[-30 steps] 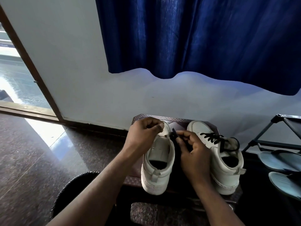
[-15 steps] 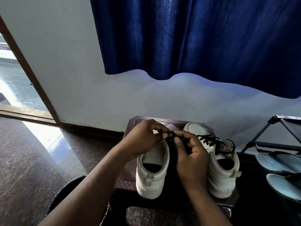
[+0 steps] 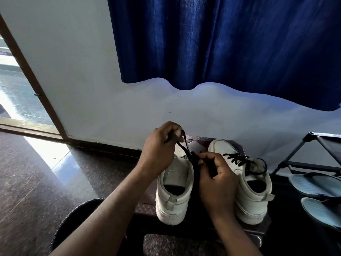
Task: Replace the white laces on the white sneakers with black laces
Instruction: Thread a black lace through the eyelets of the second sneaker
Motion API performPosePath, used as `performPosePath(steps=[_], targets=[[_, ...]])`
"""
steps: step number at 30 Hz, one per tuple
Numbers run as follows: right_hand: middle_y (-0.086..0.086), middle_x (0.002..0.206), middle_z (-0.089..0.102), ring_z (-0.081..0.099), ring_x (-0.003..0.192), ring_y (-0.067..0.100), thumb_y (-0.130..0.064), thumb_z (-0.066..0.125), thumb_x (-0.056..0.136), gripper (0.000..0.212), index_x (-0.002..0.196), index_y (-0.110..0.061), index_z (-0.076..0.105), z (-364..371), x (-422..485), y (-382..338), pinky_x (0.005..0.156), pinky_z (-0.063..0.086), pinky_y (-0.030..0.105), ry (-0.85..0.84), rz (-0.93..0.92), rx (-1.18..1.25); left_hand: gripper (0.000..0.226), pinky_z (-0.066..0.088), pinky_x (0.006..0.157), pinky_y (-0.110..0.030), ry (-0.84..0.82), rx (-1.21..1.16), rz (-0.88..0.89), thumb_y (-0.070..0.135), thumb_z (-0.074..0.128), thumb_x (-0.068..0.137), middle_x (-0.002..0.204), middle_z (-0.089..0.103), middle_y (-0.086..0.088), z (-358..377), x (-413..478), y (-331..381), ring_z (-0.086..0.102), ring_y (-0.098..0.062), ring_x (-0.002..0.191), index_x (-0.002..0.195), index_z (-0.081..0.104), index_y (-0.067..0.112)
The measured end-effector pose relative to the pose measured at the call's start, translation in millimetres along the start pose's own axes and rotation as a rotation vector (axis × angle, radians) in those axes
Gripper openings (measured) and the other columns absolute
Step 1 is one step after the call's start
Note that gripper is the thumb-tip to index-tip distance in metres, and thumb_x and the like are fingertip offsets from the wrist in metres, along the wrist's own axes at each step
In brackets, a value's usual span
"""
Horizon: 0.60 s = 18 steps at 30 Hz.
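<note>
Your left hand (image 3: pixel 160 148) sits centre frame, raised over the toe of the left sneaker (image 3: pixel 175 191). Its fingers are curled and pinch one end of a black lace (image 3: pixel 184 146). The lace runs taut, down and to the right, to your right hand (image 3: pixel 215 178). That hand is lower, between the two shoes, with thumb and fingers curled round the lace near the left sneaker's inner eyelet edge. The exact eyelet is hidden behind the fingers, so I cannot tell if the lace passes through one.

The left sneaker is white, heel toward you, tongue bare, with no lacing visible across it. The right sneaker (image 3: pixel 252 191) stands just beside your right hand, lower right of centre. It is white, and black lacing (image 3: pixel 238 159) crosses its front, with a loose loop lying at the collar. Both shoes stand upright, side by side, toes toward the wall (image 3: pixel 83 71), on a dark brown stool (image 3: pixel 145 206).

A blue curtain (image 3: pixel 221 43) fills the upper right. A brown door frame (image 3: pixel 27 71) slants down the left edge, with bright glare on the speckled floor (image 3: pixel 27 182) below it. A dark shoe rack (image 3: pixel 313 145) stands at the right edge, with pale sandals (image 3: pixel 313 183) under it. A black round object (image 3: pixel 73 218) shows at the lower left, partly behind your left forearm.
</note>
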State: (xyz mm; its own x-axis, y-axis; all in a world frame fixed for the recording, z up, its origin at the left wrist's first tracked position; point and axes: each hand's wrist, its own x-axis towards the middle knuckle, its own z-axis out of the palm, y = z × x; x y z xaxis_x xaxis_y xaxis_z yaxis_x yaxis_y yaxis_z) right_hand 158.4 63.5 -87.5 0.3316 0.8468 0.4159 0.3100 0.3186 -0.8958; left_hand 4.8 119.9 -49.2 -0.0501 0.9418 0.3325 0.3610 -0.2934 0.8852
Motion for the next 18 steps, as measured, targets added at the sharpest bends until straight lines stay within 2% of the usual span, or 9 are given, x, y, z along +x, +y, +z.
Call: performPosePath(steps=[2, 4, 6, 8, 10, 12, 13, 15, 18], targets=[[-0.019, 0.086, 0.075, 0.071, 0.082, 0.002, 0.0, 0.071, 0.091, 0.025, 0.095, -0.024, 0.075, 0.0, 2.4, 1.1, 0.074, 0.052, 0.016, 0.007, 0.034, 0.035, 0.018, 0.05, 0.085, -0.048, -0.004, -0.168, -0.036, 0.022, 0.054, 0.095, 0.08, 0.071, 0.007, -0.7, 0.8, 0.0, 0.064, -0.027, 0.086, 0.083, 0.066, 0.029], [-0.014, 0.088, 0.076, 0.072, 0.084, 0.005, 0.001, 0.07, 0.092, 0.025, 0.097, -0.023, 0.075, 0.1, 5.6, 0.4, 0.076, 0.053, 0.019, 0.01, 0.078, 0.109, 0.016, 0.051, 0.086, -0.048, -0.054, -0.254, -0.072, 0.022, 0.056, 0.09, 0.077, 0.071, -0.001, -5.0, -0.2, 2.5, 0.065, -0.027, 0.08, 0.081, 0.069, 0.025], [-0.008, 0.091, 0.077, 0.072, 0.089, 0.009, 0.004, 0.069, 0.093, 0.025, 0.098, -0.02, 0.075, 0.2, 7.8, -1.4, 0.079, 0.053, 0.02, 0.018, 0.126, 0.229, 0.018, 0.051, 0.078, -0.041, -0.125, -0.183, -0.074, 0.028, 0.06, 0.087, 0.073, 0.072, -0.005, -7.9, -2.1, 2.7, 0.064, -0.018, 0.072, 0.076, 0.072, 0.019], [-0.003, 0.093, 0.077, 0.072, 0.091, 0.012, 0.006, 0.068, 0.093, 0.026, 0.099, -0.018, 0.075, 0.4, 9.6, -2.8, 0.081, 0.053, 0.021, 0.022, 0.153, 0.328, 0.028, 0.052, 0.074, -0.041, -0.111, -0.046, -0.038, 0.042, 0.062, 0.09, 0.076, 0.072, -0.003, -6.7, -4.6, 0.9, 0.063, -0.015, 0.071, 0.077, 0.076, 0.022], [-0.001, 0.092, 0.076, 0.069, 0.09, 0.014, 0.008, 0.067, 0.093, 0.025, 0.099, -0.015, 0.075, 1.4, 10.7, -3.0, 0.083, 0.053, 0.024, 0.014, 0.152, 0.376, 0.02, 0.051, 0.08, -0.037, -0.065, 0.05, 0.013, 0.045, 0.063, 0.093, 0.087, 0.072, 0.01, -4.2, -3.9, 0.7, 0.062, -0.011, 0.082, 0.097, 0.079, 0.033], [0.003, 0.092, 0.075, 0.069, 0.09, 0.016, 0.008, 0.067, 0.093, 0.024, 0.1, -0.014, 0.075, 2.8, 10.4, -2.7, 0.083, 0.053, 0.027, 0.006, 0.16, 0.401, 0.023, 0.043, 0.093, -0.024, -0.154, 0.172, 0.096, 0.035, 0.069, 0.096, 0.1, 0.068, 0.02, -2.2, -4.5, 5.5, 0.054, 0.0, 0.097, 0.116, 0.075, 0.044], [0.004, 0.092, 0.075, 0.069, 0.09, 0.017, 0.008, 0.067, 0.093, 0.024, 0.1, -0.013, 0.075, 3.4, 9.7, -2.7, 0.083, 0.053, 0.028, 0.005, 0.168, 0.409, 0.026, 0.038, 0.095, -0.017, -0.198, 0.231, 0.134, 0.031, 0.071, 0.096, 0.102, 0.067, 0.024, -1.4, -6.2, 7.9, 0.051, 0.005, 0.102, 0.117, 0.074, 0.046], [0.005, 0.091, 0.076, 0.07, 0.09, 0.017, 0.008, 0.067, 0.093, 0.023, 0.1, -0.012, 0.075, 3.2, 9.0, -3.7, 0.081, 0.054, 0.025, 0.008, 0.181, 0.406, 0.019, 0.036, 0.092, -0.015, -0.187, 0.283, 0.192, 0.028, 0.074, 0.095, 0.099, 0.067, 0.026, 0.5, -7.5, 9.8, 0.05, 0.007, 0.101, 0.107, 0.078, 0.042], [0.003, 0.09, 0.076, 0.071, 0.088, 0.016, 0.007, 0.068, 0.093, 0.023, 0.099, -0.014, 0.076, 1.2, 10.5, -5.7, 0.079, 0.054, 0.023, 0.005, 0.186, 0.355, 0.011, 0.037, 0.083, -0.012, -0.095, 0.321, 0.2, 0.028, 0.074, 0.095, 0.096, 0.073, 0.023, 0.0, -4.1, 6.6, 0.053, -0.001, 0.097, 0.098, 0.079, 0.038]])
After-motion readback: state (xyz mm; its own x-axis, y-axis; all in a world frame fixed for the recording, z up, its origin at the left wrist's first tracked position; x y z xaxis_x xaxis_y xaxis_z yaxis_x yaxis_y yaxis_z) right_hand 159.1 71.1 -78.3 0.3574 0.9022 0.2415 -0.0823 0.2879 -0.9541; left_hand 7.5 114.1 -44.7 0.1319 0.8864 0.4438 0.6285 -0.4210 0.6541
